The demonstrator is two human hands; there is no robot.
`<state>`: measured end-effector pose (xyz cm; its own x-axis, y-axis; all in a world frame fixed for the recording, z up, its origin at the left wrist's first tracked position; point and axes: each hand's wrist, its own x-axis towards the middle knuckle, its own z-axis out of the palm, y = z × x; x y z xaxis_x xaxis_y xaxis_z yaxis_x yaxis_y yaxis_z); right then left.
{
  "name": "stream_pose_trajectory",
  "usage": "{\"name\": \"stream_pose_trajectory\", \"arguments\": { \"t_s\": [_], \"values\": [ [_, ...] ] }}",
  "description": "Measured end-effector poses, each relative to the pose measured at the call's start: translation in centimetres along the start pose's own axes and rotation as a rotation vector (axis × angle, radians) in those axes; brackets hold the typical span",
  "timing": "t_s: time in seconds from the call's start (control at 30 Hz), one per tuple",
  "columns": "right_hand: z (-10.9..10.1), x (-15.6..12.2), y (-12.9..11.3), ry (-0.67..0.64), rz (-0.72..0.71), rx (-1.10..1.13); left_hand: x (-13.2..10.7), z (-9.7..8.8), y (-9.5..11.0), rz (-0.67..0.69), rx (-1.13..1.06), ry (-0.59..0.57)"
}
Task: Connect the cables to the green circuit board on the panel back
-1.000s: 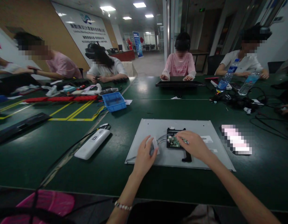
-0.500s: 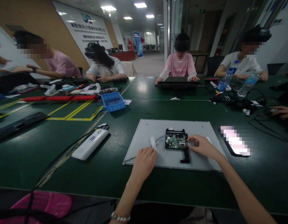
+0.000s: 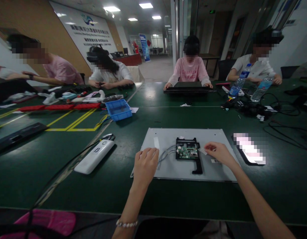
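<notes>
A flat grey panel (image 3: 168, 171) lies on the table in front of me. Near its middle a black bracket (image 3: 198, 166) holds a green circuit board (image 3: 187, 151), from which thin grey cables (image 3: 165, 153) bend leftward under my left hand. My left hand (image 3: 145, 167) is closed over the panel's left part, with a white tape strip (image 3: 156, 143) standing up at its fingertips; its grip is partly hidden. Right of the board, my right hand (image 3: 219, 153) pinches a small whitish strip (image 3: 203, 151) between thumb and fingers. A small label (image 3: 215, 161) is on the panel below that hand.
A phone (image 3: 249, 149) lies right of the panel, and a white power bank (image 3: 95, 156) with a black cable lies left. Farther back are a blue bin (image 3: 118, 110), two water bottles (image 3: 263, 88) and tangled black cables (image 3: 251, 109). Several people sit around the table.
My left hand has moved left and away from me, and the white tape strip has shifted with it. The cables now curve more. My right hand has drawn slightly right from the board.
</notes>
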<state>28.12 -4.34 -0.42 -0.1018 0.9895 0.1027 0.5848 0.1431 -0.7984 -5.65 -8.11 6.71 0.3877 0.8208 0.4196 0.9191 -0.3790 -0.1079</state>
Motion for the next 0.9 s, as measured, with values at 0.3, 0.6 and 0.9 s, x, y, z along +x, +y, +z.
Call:
{"name": "stream_pose_trajectory", "arguments": {
  "t_s": [0.3,0.6,0.9],
  "values": [
    [-0.7,0.2,0.9,0.181,0.047,-0.161,0.1,1.7,-0.7,-0.056,-0.001,-0.141],
    [0.6,0.8,1.1,0.241,-0.048,-0.12,8.0,3.4,3.1,0.154,-0.16,-0.226],
    [1.2,1.3,1.0,0.254,-0.013,-0.072,14.0,8.2,4.5,0.243,-0.105,-0.359]
  ]
}}
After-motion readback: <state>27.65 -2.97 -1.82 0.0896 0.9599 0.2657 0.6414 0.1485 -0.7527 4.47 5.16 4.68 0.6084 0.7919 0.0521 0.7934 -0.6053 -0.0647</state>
